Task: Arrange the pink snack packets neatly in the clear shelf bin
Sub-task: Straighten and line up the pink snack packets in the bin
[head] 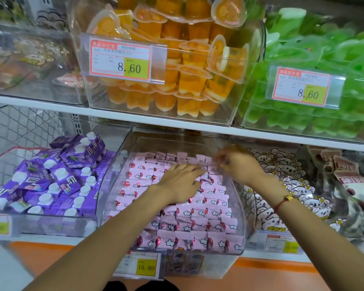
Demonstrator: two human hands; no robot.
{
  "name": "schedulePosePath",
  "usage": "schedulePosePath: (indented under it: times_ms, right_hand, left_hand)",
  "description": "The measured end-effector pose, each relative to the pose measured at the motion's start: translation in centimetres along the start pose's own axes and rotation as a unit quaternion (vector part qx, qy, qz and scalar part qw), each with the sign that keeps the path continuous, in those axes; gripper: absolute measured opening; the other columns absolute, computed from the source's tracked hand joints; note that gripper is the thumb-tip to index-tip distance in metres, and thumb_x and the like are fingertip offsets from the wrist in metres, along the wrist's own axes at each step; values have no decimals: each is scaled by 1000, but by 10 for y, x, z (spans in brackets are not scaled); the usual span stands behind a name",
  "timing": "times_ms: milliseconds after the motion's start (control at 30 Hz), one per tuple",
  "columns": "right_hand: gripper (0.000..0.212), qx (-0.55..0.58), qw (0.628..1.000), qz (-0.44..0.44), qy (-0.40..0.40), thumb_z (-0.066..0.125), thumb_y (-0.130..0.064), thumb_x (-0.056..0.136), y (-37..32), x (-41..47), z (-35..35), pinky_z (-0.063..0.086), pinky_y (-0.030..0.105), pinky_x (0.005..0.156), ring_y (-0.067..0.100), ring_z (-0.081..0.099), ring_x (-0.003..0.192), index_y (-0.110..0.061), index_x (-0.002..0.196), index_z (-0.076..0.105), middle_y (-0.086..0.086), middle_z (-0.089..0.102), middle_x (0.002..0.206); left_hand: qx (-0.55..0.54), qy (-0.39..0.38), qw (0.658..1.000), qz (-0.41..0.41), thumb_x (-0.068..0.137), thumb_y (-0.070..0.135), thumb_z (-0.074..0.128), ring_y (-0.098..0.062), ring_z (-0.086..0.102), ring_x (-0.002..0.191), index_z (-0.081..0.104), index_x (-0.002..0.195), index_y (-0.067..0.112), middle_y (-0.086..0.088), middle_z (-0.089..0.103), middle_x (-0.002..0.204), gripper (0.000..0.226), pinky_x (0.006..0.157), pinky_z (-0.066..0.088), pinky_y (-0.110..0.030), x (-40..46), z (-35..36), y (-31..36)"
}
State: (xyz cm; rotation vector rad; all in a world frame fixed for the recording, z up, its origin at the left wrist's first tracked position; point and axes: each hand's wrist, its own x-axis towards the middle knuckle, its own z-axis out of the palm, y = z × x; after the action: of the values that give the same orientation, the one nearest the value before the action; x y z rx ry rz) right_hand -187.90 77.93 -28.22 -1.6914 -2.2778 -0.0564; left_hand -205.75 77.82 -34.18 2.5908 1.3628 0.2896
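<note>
Back rows being straightened: left hand lies flat on pink snack packets; right hand pinches one in clear shelf bin; next, likely seat it level

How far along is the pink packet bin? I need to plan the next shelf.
Mostly done: the packets in the front and middle of the bin lie in tidy overlapping rows. In hand: the left hand rests on the middle rows while the right hand seems to pinch a back packet. Left: the uneven back row.

Left hand lies flat; right hand curls, fingertips pinching.
</note>
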Motion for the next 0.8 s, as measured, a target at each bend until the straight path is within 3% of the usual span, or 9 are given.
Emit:
schedulePosePath:
  times_ms: [100, 200, 333, 500, 600, 667, 800]
  right_hand:
    - [18, -108, 993, -24, -43, 60, -25, 89, -9, 4, 6, 46, 24, 87, 20, 60, 101, -18, 102, 71, 3, 66, 111]
    - [28, -206, 974, -24, -90, 63, -36, 88, -17, 13, 12, 41, 37, 101, 22, 53, 114, -18, 109, 67, 5, 62, 118]
    - [26, -217, 972, -9, -91, 58, -31, 92, -16, 17, 16, 38, 38, 104, 23, 50, 116, -14, 112, 64, 7, 61, 120]
    - [20, -197, 978, -32, -57, 52, -27, 95, -13, 11, 19, 37, 38, 103, 23, 47, 115, -17, 101, 69, 6, 61, 114]
    - [20, -183, 981, -64, 12, 48, -24, 97, -11, 8, 22, 41, 37, 96, 25, 49, 112, -11, 100, 63, 8, 57, 113]
    - [18, -136, 986, -71, 59, 44, -20, 98, -10, 4, 22, 44, 31, 80, 26, 54, 101, -9, 96, 58, 9, 57, 104]
    - [21, 20, 984, 19, 176, 38, -20, 101, -7, -3, 15, 45, 33, 56, 29, 58, 68, -9, 93, 53, 9, 58, 80]
  left_hand:
    - [12, -10, 1000, 3, 100, 31, 27, -17, 27, 137, 35, 144, 27, 5, 30, 153, 45, 113, 15, -37, -1, 2, -2]
    - [22, -3, 1000, 6, 100, 32, 26, -18, 32, 134, 37, 142, 30, 5, 35, 151, 44, 111, 18, -36, -2, 4, -2]
    - [25, -24, 999, 8, 99, 31, 25, -22, 34, 133, 24, 146, 39, 3, 35, 151, 48, 110, 21, -41, -1, 1, 0]
    - [17, -36, 999, 6, 100, 30, 25, -23, 31, 133, 28, 144, 40, 0, 33, 152, 46, 110, 20, -41, -2, -1, 0]
    - [31, -49, 998, 6, 100, 31, 23, -25, 29, 134, 28, 144, 42, -2, 30, 152, 45, 111, 19, -42, -2, -4, 2]
    - [42, -63, 997, 3, 100, 31, 22, -26, 29, 133, 26, 144, 42, -3, 30, 152, 46, 111, 20, -43, -1, -6, 4]
    - [48, -69, 996, 2, 100, 31, 23, -25, 29, 133, 26, 145, 41, 0, 29, 154, 46, 110, 21, -42, 0, -7, 4]
